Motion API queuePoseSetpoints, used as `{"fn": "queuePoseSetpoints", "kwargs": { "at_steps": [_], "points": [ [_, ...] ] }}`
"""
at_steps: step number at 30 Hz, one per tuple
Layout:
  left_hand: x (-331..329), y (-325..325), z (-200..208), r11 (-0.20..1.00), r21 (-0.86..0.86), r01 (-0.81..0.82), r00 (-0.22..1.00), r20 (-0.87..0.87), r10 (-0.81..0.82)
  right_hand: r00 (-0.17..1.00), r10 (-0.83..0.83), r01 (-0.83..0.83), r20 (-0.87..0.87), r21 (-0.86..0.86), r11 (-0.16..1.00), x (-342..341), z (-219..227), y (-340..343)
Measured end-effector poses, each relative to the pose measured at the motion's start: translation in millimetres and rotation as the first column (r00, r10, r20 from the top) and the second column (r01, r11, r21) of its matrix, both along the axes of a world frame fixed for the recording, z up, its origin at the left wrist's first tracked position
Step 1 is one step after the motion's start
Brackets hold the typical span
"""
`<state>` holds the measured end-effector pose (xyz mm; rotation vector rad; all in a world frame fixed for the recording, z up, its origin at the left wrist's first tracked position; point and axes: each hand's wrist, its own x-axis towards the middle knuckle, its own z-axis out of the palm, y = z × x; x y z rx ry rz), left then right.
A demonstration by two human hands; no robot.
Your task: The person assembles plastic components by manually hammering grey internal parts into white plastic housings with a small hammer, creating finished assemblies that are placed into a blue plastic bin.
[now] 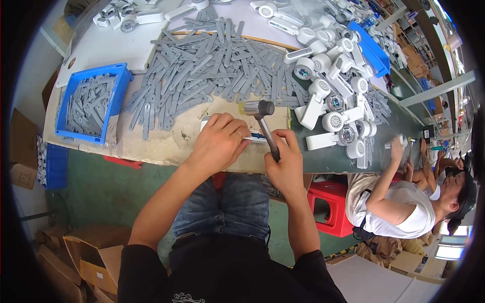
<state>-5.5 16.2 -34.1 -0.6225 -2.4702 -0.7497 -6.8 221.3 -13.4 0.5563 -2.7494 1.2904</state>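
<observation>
My right hand (286, 165) is wrapped round the handle of a small mallet (268, 135). The mallet's head, yellowish at one end and dark at the other, is raised just beyond my left hand. My left hand (218, 143) is closed over a white handheld fan (260, 140) at the table's near edge, holding it down. Most of that fan is hidden beneath my fingers; its handle end pokes out to the right. Just past both hands lies a wide heap of flat grey plastic strips (202, 68).
A blue bin (108, 113) of grey strips stands at left. White fans with round grilles (333, 121) are piled at right, near a blue tray (371, 48). A red stool (331, 209) and a co-worker (399, 202) are at right; cardboard boxes (98, 257) lie lower left.
</observation>
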Motion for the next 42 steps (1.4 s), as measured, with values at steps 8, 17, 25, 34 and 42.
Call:
{"fn": "queuePoseSetpoints", "kwargs": {
  "at_steps": [8,17,25,34,42],
  "points": [
    [1,-2,-1,0.999,-0.022,-0.028,0.999,-0.024,0.027,0.995,0.057,-0.056,-0.076,0.023,0.998,1,-13,0],
    [5,-2,-1,0.999,-0.041,-0.021,1.000,-0.003,0.021,0.991,0.038,-0.041,-0.127,-0.021,0.999,6,-18,1],
    [2,-12,4,0.999,-0.013,0.041,0.997,0.068,-0.040,0.990,0.130,-0.131,0.059,0.004,0.991,-16,-6,5],
    [-10,-35,19,0.989,0.144,0.033,0.992,0.113,-0.049,0.959,-0.071,0.174,0.274,-0.373,0.911,-20,-41,36],
    [-207,-62,38,0.903,-0.084,-0.422,0.877,0.215,0.430,0.882,-0.076,0.346,0.465,-0.528,0.775,-19,-46,42]
  ]
}}
